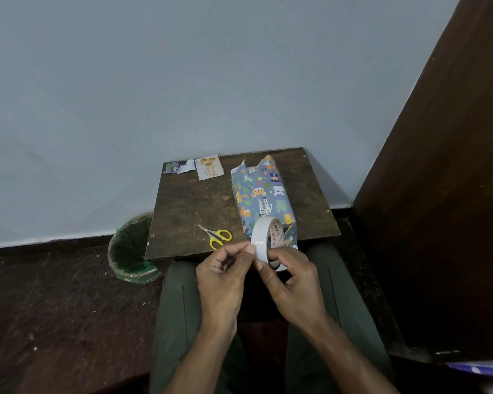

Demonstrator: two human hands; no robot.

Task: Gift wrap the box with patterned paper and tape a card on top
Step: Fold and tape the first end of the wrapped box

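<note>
Tape: while your right hand [292, 275] grips the tape roll [265, 240], it sits just before the wrapped box [261, 194].
Left hand [225, 275]: your fingertips pinch the roll's edge.

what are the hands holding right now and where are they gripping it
Both hold the tape roll: right hand grips its lower rim, left hand fingers pinch its outer edge.
</note>
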